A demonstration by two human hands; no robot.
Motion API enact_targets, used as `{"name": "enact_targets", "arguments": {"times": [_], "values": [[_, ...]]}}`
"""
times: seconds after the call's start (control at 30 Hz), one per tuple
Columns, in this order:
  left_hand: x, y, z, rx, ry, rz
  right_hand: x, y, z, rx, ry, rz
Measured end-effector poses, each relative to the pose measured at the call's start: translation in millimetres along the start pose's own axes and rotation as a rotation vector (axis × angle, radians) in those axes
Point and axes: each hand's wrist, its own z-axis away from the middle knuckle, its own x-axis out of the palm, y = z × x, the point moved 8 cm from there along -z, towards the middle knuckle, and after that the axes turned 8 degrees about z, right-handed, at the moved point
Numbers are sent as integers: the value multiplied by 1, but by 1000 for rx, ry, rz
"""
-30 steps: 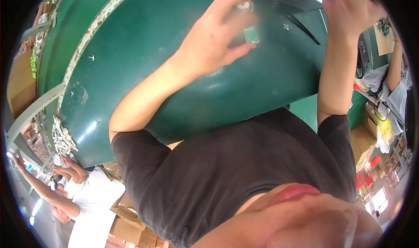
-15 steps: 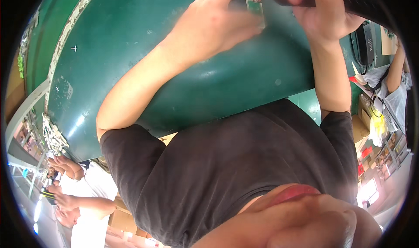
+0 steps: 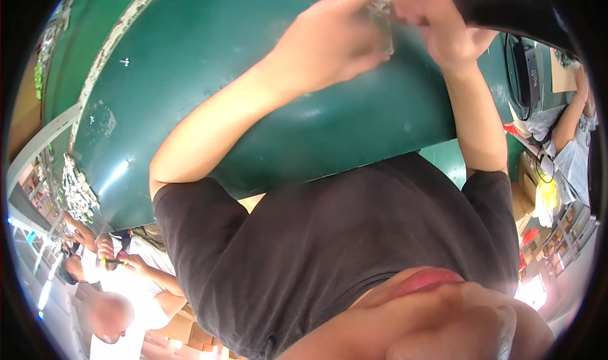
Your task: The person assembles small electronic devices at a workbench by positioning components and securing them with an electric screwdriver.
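At the top of the view, over the green worktable (image 3: 304,128), my left hand (image 3: 329,40) curls its fingers around a small clear-edged part (image 3: 387,27), blurred and mostly covered by the hand. My right hand (image 3: 437,24) is closed close beside it, fingers bent at the part's upper end. Whatever the right fingers grip is hidden by blur and the frame's edge. Beyond the right wrist, a large black shape (image 3: 506,5) fills the upper right corner; its kind does not show.
A small metal piece (image 3: 125,61) lies on the table's left. Small pale parts (image 3: 79,192) are heaped near the left corner. A black device with a cable (image 3: 531,75) stands at right. Co-workers sit lower left (image 3: 136,284) and far right (image 3: 570,138).
My hands have drawn closer together, the right shifting left. The part's green board and round end, plain earlier, are now mostly covered. The co-worker at lower left has changed posture.
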Motion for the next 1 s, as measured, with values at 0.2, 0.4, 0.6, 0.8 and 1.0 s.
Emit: {"name": "enact_targets", "arguments": {"times": [0.2, 0.4, 0.6, 0.8, 1.0], "values": [[-5, 2, -3, 78, 117, -69, 12, 0, -8, -7, -270, 51], [-13, 14, -5, 132, 115, -36, 6, -1, -4, -137, -198, 145], [-38, 6, -15, 32, 63, -105, -13, -4, -4, -229, -71, -55], [-172, -103, -75, -88, 172, -418, 2, 5, -6, -83, -185, 114], [-198, -141, -106, 9, 214, -402, -4, -2, -11, 2, -181, -21]]}}
